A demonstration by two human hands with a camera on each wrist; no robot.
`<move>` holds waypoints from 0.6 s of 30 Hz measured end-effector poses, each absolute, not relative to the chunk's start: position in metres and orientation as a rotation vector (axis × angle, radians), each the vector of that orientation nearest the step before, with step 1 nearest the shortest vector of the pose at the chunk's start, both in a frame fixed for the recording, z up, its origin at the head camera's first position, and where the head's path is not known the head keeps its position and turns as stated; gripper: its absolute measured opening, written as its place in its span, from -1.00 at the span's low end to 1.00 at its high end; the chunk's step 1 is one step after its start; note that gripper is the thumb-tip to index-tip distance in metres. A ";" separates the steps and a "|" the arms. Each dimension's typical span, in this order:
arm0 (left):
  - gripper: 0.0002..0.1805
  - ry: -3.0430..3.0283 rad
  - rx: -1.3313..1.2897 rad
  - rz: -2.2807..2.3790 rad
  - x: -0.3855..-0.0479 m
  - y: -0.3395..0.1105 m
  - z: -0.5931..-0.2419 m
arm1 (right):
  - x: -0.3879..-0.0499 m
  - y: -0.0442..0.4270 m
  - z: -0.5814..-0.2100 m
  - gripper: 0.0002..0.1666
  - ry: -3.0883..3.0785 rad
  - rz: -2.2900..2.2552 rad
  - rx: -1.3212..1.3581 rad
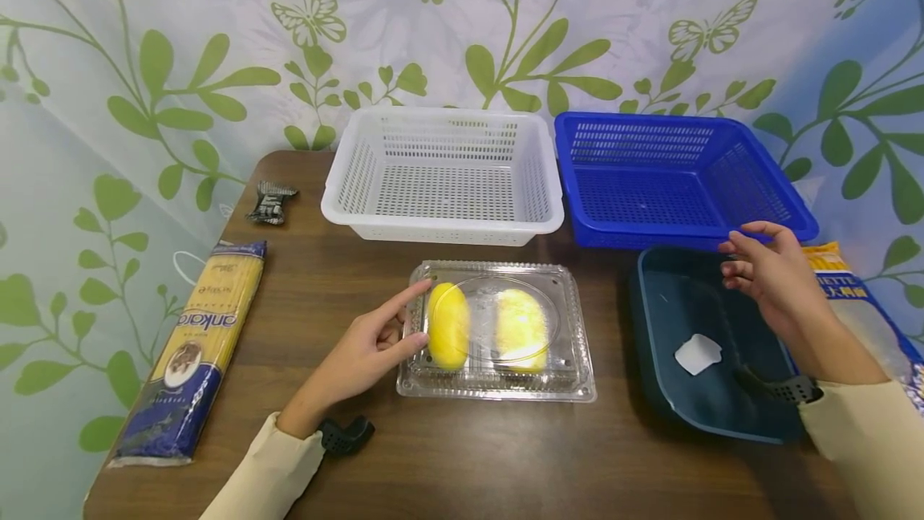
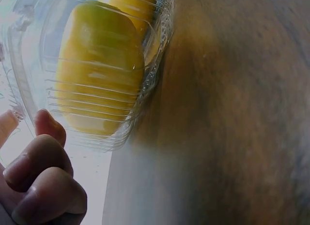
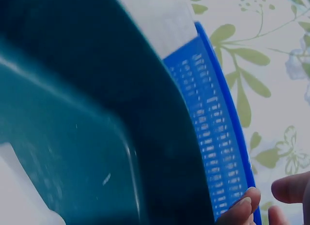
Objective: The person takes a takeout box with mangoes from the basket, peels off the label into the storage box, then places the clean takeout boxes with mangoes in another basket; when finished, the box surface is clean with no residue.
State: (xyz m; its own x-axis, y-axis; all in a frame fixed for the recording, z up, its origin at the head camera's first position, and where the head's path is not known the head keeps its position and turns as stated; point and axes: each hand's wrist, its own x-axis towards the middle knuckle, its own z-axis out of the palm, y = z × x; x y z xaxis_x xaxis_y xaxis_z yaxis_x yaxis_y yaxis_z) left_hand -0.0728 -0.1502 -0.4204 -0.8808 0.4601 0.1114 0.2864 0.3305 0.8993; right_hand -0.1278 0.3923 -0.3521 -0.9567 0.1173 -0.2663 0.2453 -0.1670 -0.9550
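A clear plastic clamshell box (image 1: 476, 387) lies closed on the table, with two yellow, mango-like oval fruits (image 1: 449, 326) inside. At its left side is my left hand (image 1: 371, 347), index finger and thumb stretched over the box's edge, the other fingers curled in. The left wrist view shows these fingertips close beside the box with one fruit (image 2: 99, 65) behind the plastic; contact is unclear. Over the far right part of a dark teal tub (image 1: 653, 375) hovers my right hand (image 1: 780, 279), fingers loosely bent and holding nothing. A small white piece (image 1: 698, 354) lies in the tub.
Behind the box stand a white basket (image 1: 443, 231) and a blue basket (image 1: 686, 233). On the left lie a spaghetti pack (image 1: 195, 351) and a small dark wrapped packet (image 1: 271, 203). Another blue-and-yellow bag (image 1: 859, 303) lies partly behind my right arm.
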 end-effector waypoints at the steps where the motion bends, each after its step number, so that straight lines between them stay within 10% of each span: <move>1: -0.29 2.425 0.687 1.586 -0.073 -0.150 -0.420 | -0.129 0.394 -0.353 -0.56 1.989 -2.285 0.449; 18: -0.29 2.366 0.668 1.630 -0.072 -0.150 -0.419 | -0.143 0.405 -0.362 -0.43 1.960 -2.389 0.644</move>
